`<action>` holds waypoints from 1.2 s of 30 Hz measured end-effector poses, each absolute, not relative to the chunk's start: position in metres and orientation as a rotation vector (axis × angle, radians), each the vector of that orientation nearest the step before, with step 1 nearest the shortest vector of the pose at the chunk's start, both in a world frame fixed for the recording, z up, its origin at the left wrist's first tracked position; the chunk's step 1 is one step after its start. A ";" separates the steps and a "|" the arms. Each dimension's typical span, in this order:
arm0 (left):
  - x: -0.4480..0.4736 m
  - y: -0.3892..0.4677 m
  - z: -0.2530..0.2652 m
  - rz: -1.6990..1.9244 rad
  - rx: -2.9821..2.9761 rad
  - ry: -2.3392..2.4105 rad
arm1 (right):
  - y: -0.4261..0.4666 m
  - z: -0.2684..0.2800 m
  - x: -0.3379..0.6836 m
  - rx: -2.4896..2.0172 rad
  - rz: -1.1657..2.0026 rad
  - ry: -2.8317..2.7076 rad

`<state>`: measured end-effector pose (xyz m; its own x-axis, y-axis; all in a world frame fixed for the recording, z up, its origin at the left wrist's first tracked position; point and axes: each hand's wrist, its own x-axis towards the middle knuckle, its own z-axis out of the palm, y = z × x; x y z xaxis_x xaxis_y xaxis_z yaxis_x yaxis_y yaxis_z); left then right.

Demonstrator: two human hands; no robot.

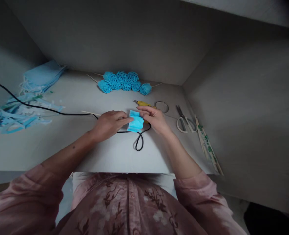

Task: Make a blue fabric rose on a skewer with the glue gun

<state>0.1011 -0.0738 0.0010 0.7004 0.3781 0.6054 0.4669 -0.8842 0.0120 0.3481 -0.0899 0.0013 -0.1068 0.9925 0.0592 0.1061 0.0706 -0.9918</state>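
Note:
A small piece of pleated light-blue mask fabric (135,121) is held between my two hands above the table. My left hand (111,123) pinches its left edge with the thumb and fingers. At its right edge my right hand (154,118) grips it, thumb against fingers. A yellow tool with a dark pointed tip (144,103) lies just behind my right hand, partly covered by it. A black cord (139,143) loops on the table below the fabric. Beside my left hand the end of a thin wooden stick (90,113) shows.
Blue fabric roses (121,77) on sticks lie at the back. A stack of blue face masks (42,75) and cut scraps (19,114) are on the left. To the right are a wire ring (161,106), white-handled scissors (185,121) and sticks with green bits (208,143). Walls enclose the table.

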 end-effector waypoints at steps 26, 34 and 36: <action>0.100 -0.070 -0.006 -1.046 -2.984 -0.738 | -0.105 0.017 0.343 -1.140 0.816 -1.743; 0.099 -0.069 -0.007 -1.073 -2.992 -0.746 | -0.107 0.021 0.344 -1.137 0.763 -1.799; 0.099 -0.069 -0.007 -1.052 -2.989 -0.761 | -0.108 0.024 0.344 -1.118 0.745 -1.824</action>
